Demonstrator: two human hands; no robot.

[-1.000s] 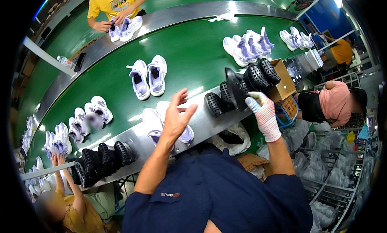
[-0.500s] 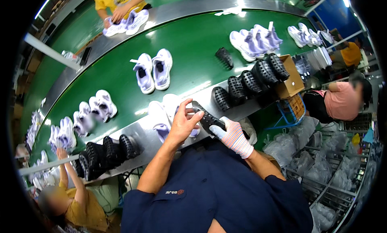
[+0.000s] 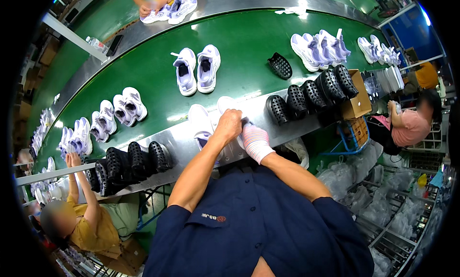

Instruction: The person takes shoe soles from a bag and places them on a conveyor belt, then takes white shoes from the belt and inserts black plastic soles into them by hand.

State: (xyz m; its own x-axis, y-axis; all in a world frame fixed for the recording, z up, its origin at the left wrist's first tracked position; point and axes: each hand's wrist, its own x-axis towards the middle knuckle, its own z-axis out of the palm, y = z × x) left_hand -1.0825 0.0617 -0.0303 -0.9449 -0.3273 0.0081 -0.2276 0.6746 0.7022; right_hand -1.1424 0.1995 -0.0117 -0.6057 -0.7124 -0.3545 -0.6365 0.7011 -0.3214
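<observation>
A pair of white and lavender sneakers lies on the steel edge in front of me. The left sneaker [image 3: 200, 118] stands free, while the toe of the right sneaker [image 3: 227, 103] shows beyond my hands, which cover most of it. My bare left hand [image 3: 231, 125] is closed over that right sneaker; what its fingers grip is hidden. Close beside it, my right hand [image 3: 256, 141], in a striped knit glove, is closed at the sneaker's opening. A dark bit of the black shoe insert [image 3: 245, 121] shows between the hands; the rest is hidden.
Black perforated shoe inserts [image 3: 314, 95] stand in a row at right, others [image 3: 132, 160] at left. One insert [image 3: 280, 66] lies on the green belt [image 3: 244, 47]. More sneakers [image 3: 196, 68] stand there. A cardboard box [image 3: 357, 97] stands right; co-workers sit or stand around.
The black shoe insert, held up between my hands before, is now down at the right sneaker, mostly hidden. My left hand has closed, and both hands have come together.
</observation>
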